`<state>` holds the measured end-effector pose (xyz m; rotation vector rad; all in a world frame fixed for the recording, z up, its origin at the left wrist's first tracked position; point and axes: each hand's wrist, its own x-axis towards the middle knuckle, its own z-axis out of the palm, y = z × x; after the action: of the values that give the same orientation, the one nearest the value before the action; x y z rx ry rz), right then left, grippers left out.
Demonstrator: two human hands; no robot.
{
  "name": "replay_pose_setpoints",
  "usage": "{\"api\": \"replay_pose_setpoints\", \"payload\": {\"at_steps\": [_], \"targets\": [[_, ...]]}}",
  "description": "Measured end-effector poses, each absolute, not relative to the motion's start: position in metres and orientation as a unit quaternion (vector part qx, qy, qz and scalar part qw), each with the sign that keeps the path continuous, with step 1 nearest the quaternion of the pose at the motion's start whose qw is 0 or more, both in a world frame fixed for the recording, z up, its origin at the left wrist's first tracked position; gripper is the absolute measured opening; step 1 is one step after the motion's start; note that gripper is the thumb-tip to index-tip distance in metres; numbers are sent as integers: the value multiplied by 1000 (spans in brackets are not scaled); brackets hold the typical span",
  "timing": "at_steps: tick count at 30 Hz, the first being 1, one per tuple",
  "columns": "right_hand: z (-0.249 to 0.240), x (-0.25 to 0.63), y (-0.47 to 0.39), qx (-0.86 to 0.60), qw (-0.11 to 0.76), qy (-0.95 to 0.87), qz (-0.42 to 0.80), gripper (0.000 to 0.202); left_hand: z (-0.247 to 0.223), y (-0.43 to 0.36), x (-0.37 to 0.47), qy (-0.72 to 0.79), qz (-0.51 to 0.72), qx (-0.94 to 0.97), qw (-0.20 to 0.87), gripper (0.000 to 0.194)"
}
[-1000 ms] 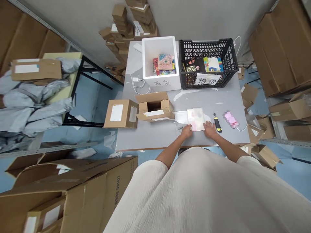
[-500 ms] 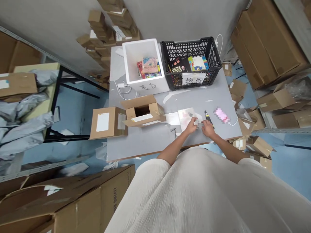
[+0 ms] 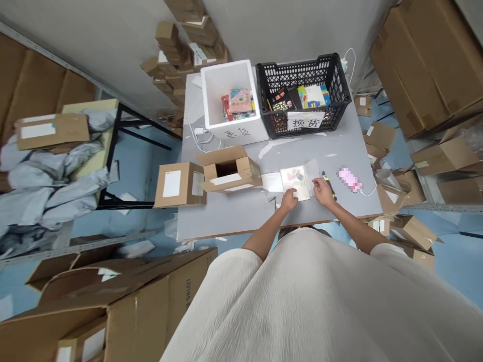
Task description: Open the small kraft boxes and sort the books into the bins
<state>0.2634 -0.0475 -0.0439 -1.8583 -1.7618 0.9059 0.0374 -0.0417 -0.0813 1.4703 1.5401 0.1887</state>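
A pale book (image 3: 295,182) with a faint coloured picture lies flat on the grey table (image 3: 226,218), near its front edge. My left hand (image 3: 290,199) rests at the book's lower left corner, fingers apart. On the other side, my right hand (image 3: 322,191) pinches the edge of a clear plastic film (image 3: 311,173) that stands out from the book's right side. A black and yellow cutter (image 3: 329,186) lies just right of that hand. White paper (image 3: 272,182) is at the book's left.
Behind are a white foam box (image 3: 245,131) and a black crate (image 3: 277,128), both with books. An open carton (image 3: 241,173) and a closed carton (image 3: 177,186) stand left. A pink blurred item (image 3: 349,179) with a white cable lies right.
My left hand has moved down and left to the book's lower corner. The clear film now spreads out at the right, in my right hand. The view has shifted slightly.
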Motion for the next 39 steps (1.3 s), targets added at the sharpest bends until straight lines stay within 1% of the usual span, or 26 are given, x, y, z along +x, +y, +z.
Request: {"api": "replay_pose_setpoints", "payload": {"at_steps": [3, 5, 6, 9, 12, 16, 18, 21, 24, 26, 27, 30, 32, 36, 39], "targets": [[-67, 250, -36, -675, 126, -606, 401, 49, -86, -49, 28, 649, 61, 591, 475, 61], [-84, 246, -31, -713, 66, -568, 406, 52, -90, -55, 22, 652, 53, 583, 481, 64], [-92, 246, -30, -729, 49, -553, 400, 53, -91, -58, 19, 652, 52, 581, 485, 66], [-112, 248, -27, -750, 63, -528, 393, 52, -96, -66, 12, 646, 56, 582, 491, 67], [-122, 247, -24, -760, 80, -513, 391, 46, -99, -70, 8, 642, 51, 584, 494, 67], [-125, 238, -18, -791, 13, -464, 398, 40, -100, -69, 6, 632, 58, 578, 513, 71], [-125, 235, -14, -801, -2, -448, 397, 37, -100, -69, 6, 626, 69, 580, 517, 72], [-122, 234, -9, -795, 42, -470, 381, 26, -99, -70, 6, 624, 69, 581, 518, 73], [-111, 233, -6, -794, 47, -473, 379, 20, -98, -71, 7, 629, 68, 578, 514, 73], [-99, 228, -7, -781, 53, -465, 413, 21, -96, -71, 7, 632, 70, 579, 510, 71], [-93, 225, -8, -764, 74, -467, 439, 24, -94, -71, 7, 633, 70, 580, 508, 68], [-70, 215, -12, -694, 169, -475, 514, 33, -87, -68, 7, 648, 75, 578, 489, 52], [-54, 212, -14, -665, 223, -462, 543, 37, -80, -63, 8, 665, 101, 572, 469, 41], [-22, 226, -13, -651, 288, -455, 535, 36, -68, -48, 17, 652, 181, 572, 463, 36], [0, 250, -11, -672, 291, -473, 490, 32, -63, -38, 32, 613, 206, 581, 494, 36]]}}
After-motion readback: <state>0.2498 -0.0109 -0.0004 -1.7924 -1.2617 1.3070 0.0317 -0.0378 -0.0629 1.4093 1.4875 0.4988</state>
